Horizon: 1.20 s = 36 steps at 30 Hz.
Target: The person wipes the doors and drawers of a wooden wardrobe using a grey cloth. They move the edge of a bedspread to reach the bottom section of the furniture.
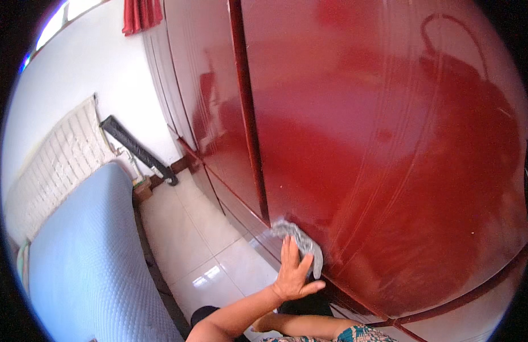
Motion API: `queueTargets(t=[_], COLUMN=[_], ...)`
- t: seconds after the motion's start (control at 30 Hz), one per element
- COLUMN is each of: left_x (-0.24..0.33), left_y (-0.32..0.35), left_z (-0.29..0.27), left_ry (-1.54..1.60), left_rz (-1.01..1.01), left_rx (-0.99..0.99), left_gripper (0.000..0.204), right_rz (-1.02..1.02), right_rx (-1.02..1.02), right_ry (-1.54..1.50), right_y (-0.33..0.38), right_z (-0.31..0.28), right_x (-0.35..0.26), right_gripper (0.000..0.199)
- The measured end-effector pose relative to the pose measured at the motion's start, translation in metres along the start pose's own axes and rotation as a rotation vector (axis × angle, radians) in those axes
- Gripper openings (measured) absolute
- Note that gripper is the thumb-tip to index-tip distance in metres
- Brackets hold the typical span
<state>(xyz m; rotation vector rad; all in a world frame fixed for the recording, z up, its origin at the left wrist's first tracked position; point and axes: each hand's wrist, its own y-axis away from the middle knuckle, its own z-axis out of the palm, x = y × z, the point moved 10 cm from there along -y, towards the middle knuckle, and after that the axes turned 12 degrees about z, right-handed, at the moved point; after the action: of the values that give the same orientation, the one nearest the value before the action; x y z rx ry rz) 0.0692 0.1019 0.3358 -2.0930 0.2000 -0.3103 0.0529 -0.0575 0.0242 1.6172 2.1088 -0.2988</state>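
The floor (176, 236) is pale, glossy tile; on it stand the blue-covered bed (90, 251), the red wardrobe (344, 142) and a slanted black roll's (137, 147) lower end.

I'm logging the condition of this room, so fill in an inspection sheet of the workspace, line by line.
Surface: red cabinet door, glossy, with reflections across it.
Job's things: crumpled grey cloth against the door's lower left part.
Clutter: long black roll leaning at the wall; small brown box near its lower end.
Hands: left hand on the cloth, fingers extended, thumb out to the right; right hand not made out.
Cables: nothing seen that is certain.
Surroundings: blue quilted mattress at left, pale tiled floor, white wall, red curtain at the top.
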Motion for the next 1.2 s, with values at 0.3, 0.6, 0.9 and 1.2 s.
queueTargets(t=[0.3, 0.6, 0.9, 1.2], left_x=[-0.012, 0.006, 0.013, -0.045], left_y=[-0.105, -0.268, -0.027, -0.106], left_z=[-0.099, -0.199, -0.019, -0.109], left_ry=[-0.160, -0.332, -0.267, -0.236], left_rz=[0.182, 0.218, 0.195, -0.006], left_rx=[0.092, 0.467, -0.030, 0.256], left_gripper=[0.076, 0.060, 0.048, 0.066], right_rz=[0.003, 0.021, 0.062, 0.100], right_rx=[-0.367, -0.493, -0.517, -0.503], right_ry=[0.189, 0.151, 0.182, 0.165], right_y=[-0.002, -0.016, -0.013, -0.003], right_z=[-0.014, 0.034, 0.023, 0.001], right_x=[-0.028, -0.009, -0.005, -0.007], right_gripper=[0.028, 0.033, 0.046, 0.044])
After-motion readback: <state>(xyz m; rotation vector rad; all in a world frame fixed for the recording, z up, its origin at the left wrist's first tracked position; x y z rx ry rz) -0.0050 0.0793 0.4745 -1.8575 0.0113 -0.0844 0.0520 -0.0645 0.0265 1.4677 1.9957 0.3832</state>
